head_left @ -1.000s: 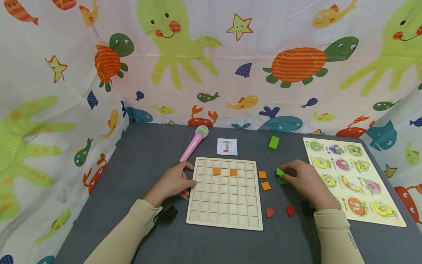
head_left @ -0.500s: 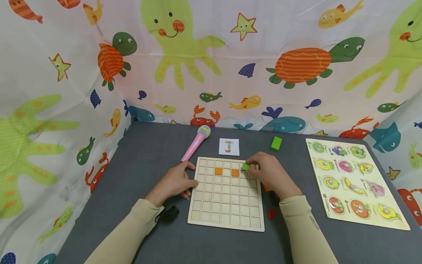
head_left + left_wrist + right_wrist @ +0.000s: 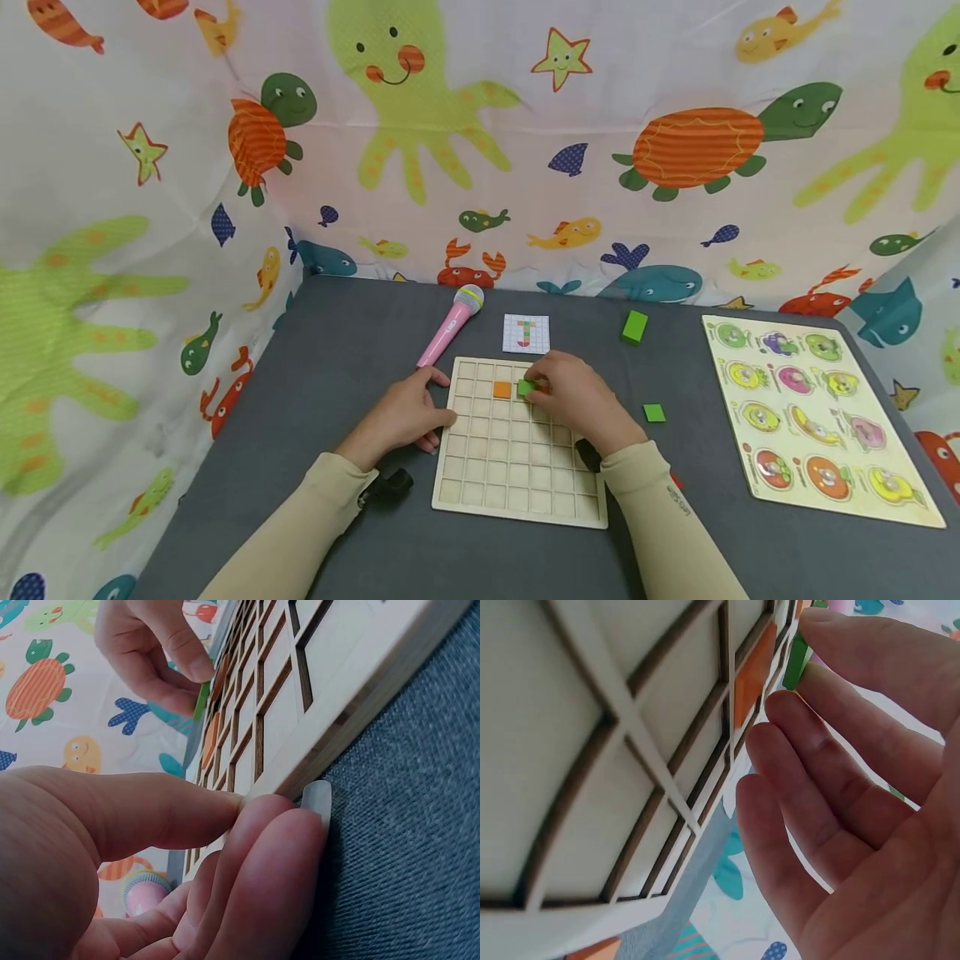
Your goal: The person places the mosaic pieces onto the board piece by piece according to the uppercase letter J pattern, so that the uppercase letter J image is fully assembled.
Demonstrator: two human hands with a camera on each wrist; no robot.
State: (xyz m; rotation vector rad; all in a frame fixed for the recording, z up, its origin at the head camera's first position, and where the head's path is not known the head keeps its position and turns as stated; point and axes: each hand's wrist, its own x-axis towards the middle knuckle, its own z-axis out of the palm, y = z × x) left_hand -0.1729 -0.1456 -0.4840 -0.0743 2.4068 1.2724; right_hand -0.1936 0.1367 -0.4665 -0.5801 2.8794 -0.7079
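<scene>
My left hand point(image 3: 397, 417) pinches the left edge of a pale wooden grid board point(image 3: 517, 492), its thumb on the rim in the left wrist view. Over the board's upper rows, my right hand point(image 3: 581, 400) pinches a small green square tile point(image 3: 525, 387) between thumb and index finger. That tile point(image 3: 796, 664) stands tilted close over the grid in the right wrist view, the other fingers loosely bent. One orange tile point(image 3: 502, 389) lies in a cell to its left. A second orange tile point(image 3: 755, 675) is in the grid, hidden by the right hand in the head view.
Behind the board lie a pattern card point(image 3: 526, 333) and a pink toy microphone point(image 3: 450, 327). To the right are a green block point(image 3: 634, 327), a loose green tile point(image 3: 654, 412) and a fruit-picture board point(image 3: 817, 417). A red piece point(image 3: 677, 482) shows beside the right sleeve.
My right hand has picked up a green tile from right of the board and carried it left over the grid, leaving another green tile behind. The left hand keeps its hold on the edge.
</scene>
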